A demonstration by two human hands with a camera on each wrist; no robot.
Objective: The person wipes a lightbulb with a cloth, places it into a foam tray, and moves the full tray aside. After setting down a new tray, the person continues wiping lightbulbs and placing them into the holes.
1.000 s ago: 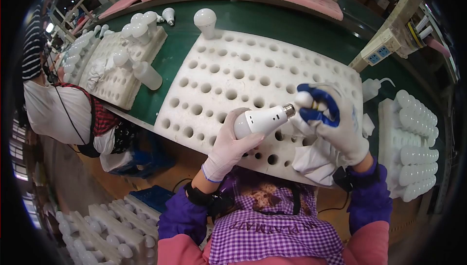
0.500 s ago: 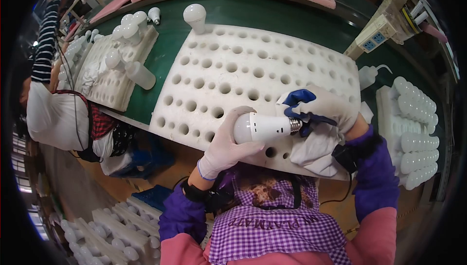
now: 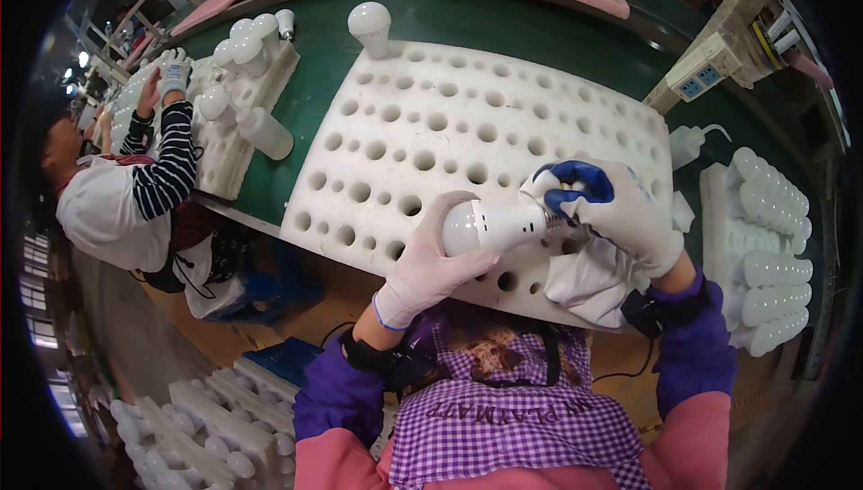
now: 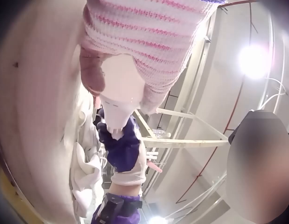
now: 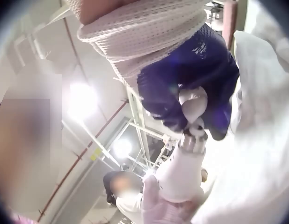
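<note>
A white light bulb point(image 3: 503, 227) lies nearly level in my gloved left hand point(image 3: 430, 261), which grips it round the frosted globe point(image 3: 460, 227). Its metal screw base points right, to my right hand point(image 3: 620, 216), in a white glove with blue-coated fingers. Those fingers curl round a small white rounded piece point(image 5: 193, 102) right at the screw base point(image 5: 193, 142); I cannot tell exactly what it is. A crumpled white cloth point(image 3: 589, 283) lies below the right hand. Under both hands is a white foam board point(image 3: 378, 211) with rows of round holes.
One bulb point(image 3: 370, 27) stands at the board's far left corner. A foam tray of bulbs point(image 3: 715, 220) and a squeeze bottle point(image 3: 688, 144) are at right. Another person point(image 3: 117, 193) sits at left beside a second tray point(image 3: 216, 166). A socket post point(image 3: 701, 76) rises at back right.
The right hand has moved from apart from the bulb to its screw base, and the bulb has come nearly level. The person at left now has both arms raised forward over their tray.
</note>
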